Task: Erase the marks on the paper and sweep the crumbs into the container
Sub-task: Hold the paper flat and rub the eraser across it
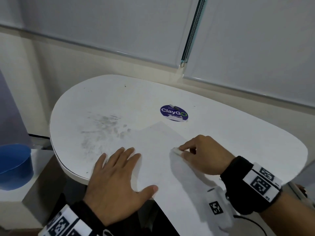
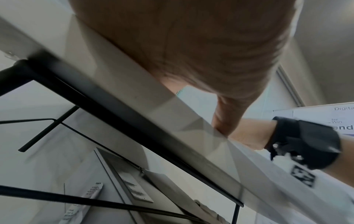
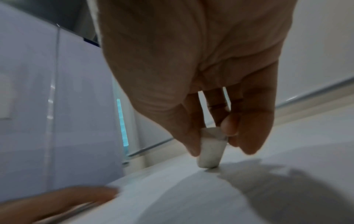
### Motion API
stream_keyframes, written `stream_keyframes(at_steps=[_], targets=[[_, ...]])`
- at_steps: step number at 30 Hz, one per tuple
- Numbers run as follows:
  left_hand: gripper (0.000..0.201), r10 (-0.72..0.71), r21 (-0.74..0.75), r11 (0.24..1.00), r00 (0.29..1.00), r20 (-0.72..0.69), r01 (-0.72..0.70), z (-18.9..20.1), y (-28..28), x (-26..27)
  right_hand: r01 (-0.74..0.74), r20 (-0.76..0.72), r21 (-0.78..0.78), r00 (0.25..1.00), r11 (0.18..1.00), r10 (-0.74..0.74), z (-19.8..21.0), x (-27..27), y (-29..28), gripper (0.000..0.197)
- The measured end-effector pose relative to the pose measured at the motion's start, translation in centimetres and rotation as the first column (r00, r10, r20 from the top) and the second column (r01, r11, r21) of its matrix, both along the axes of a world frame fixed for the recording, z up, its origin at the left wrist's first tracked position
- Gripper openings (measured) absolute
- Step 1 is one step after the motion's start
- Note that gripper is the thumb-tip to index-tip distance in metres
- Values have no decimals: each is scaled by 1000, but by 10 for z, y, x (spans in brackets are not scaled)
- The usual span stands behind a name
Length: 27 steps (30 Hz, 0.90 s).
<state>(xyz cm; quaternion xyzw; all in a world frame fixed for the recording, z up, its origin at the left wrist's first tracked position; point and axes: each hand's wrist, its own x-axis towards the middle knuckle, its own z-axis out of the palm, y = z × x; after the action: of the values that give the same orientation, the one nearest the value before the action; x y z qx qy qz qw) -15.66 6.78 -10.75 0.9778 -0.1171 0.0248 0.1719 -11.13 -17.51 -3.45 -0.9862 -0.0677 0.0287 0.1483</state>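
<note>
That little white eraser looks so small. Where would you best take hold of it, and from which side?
Pinch the eraser by its upper half, from above, thumb on one flat side and a fingertip on the other, as the right hand does. It stands nearly upright with its lower tip on the paper, so that end should stay free for rubbing.

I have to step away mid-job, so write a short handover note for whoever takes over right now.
Left hand: flat, pressing the paper down on the table.
Right hand: pinches the eraser, tip on the paper.
Container: blue, off the table to the left, lower down.
Done: no marks visible on the paper from here.
Left: finish erasing, sweep crumbs into the container; grey smudges on the table.
</note>
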Motion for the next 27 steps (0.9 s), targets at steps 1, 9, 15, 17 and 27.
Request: stream_keyframes(at_steps=[1,9,15,17,27], targets=[[106,3,-12,1000,1000,-3,-3,-1,0,0,-67,-26,1,997,998,67,-2,-8,10,23],[108,-9,0,1000,1000,10,9,-4,2,0,67,61,-106,996,992,-61,10,8,-8,22],[108,-15,13,1000,999,31,14,-3,1,1,-197,-114,93,972,976,207,8,-23,24,31],[108,-16,16,1000,1000,27,16,-4,2,1,-109,-70,42,991,993,112,7,-12,15,26],[106,-20,-18,1000,999,39,20,-6,1,2,-106,-38,17,994,994,107,6,-17,22,33]])
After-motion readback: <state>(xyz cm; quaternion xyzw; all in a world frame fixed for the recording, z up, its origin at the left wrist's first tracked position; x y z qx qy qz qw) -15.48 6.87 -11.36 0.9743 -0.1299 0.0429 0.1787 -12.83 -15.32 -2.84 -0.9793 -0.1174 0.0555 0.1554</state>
